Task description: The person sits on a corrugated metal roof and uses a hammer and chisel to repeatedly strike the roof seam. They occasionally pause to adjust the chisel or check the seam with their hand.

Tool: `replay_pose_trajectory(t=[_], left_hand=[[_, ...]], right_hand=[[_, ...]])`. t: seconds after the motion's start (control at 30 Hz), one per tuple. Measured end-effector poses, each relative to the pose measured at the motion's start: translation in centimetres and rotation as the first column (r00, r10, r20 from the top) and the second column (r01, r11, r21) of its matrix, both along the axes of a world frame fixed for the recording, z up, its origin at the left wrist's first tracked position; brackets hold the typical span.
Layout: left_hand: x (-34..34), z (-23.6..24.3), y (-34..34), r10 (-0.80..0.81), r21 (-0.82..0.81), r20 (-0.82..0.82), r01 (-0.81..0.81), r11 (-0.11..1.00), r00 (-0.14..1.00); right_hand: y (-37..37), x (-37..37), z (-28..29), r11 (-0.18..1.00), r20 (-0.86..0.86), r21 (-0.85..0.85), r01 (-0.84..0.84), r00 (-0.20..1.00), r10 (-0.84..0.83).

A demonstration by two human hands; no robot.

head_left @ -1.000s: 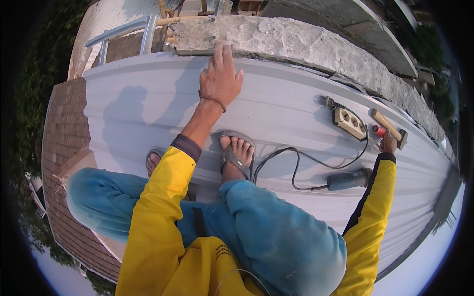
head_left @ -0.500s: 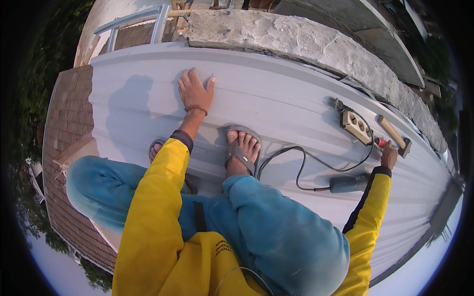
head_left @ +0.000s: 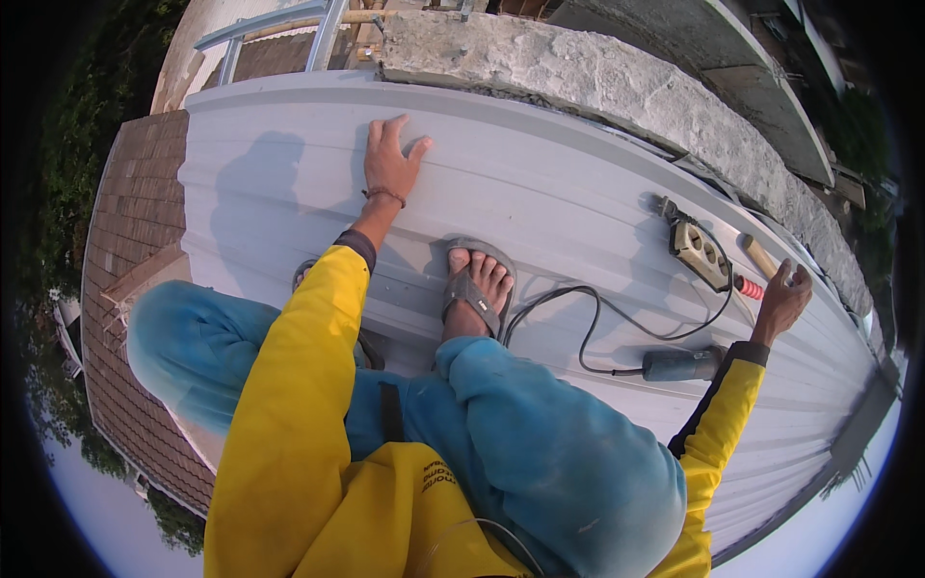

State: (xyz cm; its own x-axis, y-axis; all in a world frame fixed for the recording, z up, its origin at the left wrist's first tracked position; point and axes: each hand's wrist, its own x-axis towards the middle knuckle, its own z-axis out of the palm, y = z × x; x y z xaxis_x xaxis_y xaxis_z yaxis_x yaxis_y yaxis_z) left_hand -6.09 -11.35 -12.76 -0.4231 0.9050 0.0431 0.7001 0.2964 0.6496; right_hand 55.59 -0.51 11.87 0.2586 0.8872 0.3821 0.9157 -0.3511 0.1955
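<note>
My left hand rests on the pale grey ribbed metal sheet, its fingers spread and holding nothing. Far to the right, my right hand has its fingers apart and slightly curled. It is over the head end of a hammer, whose wooden handle shows beyond it; the head is hidden. Beside that hand lies a red ridged piece, close to the end of a cream socket strip. A blue-grey power tool with a black cord lies nearer to me.
My sandalled foot stands on the sheet. A rough concrete ledge runs along the far edge. Brown roof tiles slope away at left, and a metal frame stands at the far left. A plug lies by the socket strip.
My right hand has let go of the red ridged piece and moved slightly right, over the hammer's head. My left hand remains on the sheet with its fingers shifted.
</note>
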Motion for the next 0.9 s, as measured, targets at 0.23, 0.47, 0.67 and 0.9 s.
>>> replay_pose_trajectory(t=[0.23,0.47,0.67,0.9], left_hand=[[-0.9,-0.7,1.1,-0.007,0.033,0.180,0.001,0.999,0.984],[-3.2,-2.6,0.9,0.020,0.064,0.079,-0.025,0.998,0.997],[-7.6,-0.8,2.9,0.277,-0.063,0.094,-0.272,0.960,0.956],[-9.0,0.4,6.8,0.324,0.069,-0.129,-0.317,0.946,0.937]], right_hand=[[-1.5,-17.0,0.1,0.868,-0.450,0.150,-0.473,0.749,0.486],[-8.1,-29.1,-6.7,0.799,-0.801,0.013,-0.601,0.472,0.368],[-13.3,-32.3,-10.5,0.774,-0.919,-0.078,-0.628,0.347,0.189],[-14.9,-33.4,-12.1,0.736,-0.943,-0.122,-0.666,0.308,0.123]])
